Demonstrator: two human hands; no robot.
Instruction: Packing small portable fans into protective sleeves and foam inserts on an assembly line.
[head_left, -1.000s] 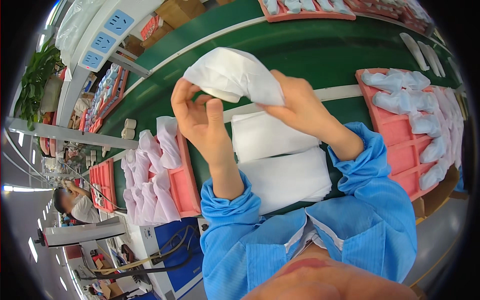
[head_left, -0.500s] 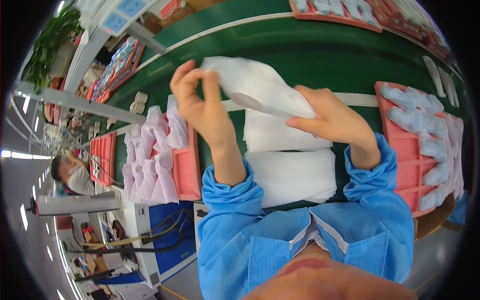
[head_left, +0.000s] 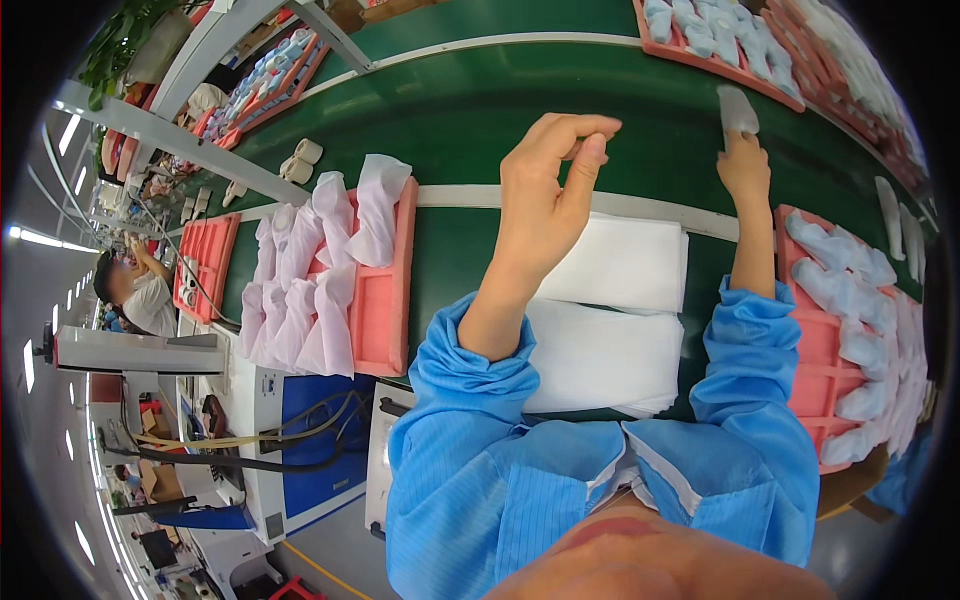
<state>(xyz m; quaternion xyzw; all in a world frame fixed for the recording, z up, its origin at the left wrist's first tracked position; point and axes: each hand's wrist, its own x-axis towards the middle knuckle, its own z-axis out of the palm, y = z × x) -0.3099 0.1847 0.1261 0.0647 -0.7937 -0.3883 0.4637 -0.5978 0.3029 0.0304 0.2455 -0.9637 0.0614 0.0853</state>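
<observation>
My left hand (head_left: 548, 190) is raised over the green belt (head_left: 460, 115) with thumb and forefinger pinched together and nothing visible between them. My right hand (head_left: 745, 165) is stretched far out on the belt, its fingertips closed on the near end of a pale flat insole-shaped piece (head_left: 737, 106). Two stacks of white flat bags (head_left: 628, 262) (head_left: 610, 355) lie on the belt below my forearms. A pink tray (head_left: 385, 300) at my left holds several pieces wrapped in white bags (head_left: 320, 285).
Another pink tray (head_left: 808, 335) at my right holds several white-wrapped pieces (head_left: 850, 280). More pink trays (head_left: 690, 45) ride the belt's far side. A second pale piece (head_left: 892, 205) lies on the belt at right. Another person (head_left: 140, 295) works at far left.
The white bagged piece both hands held up is gone from them. My right hand has reached out to the pale piece on the belt; my left hand stays raised, pinched.
</observation>
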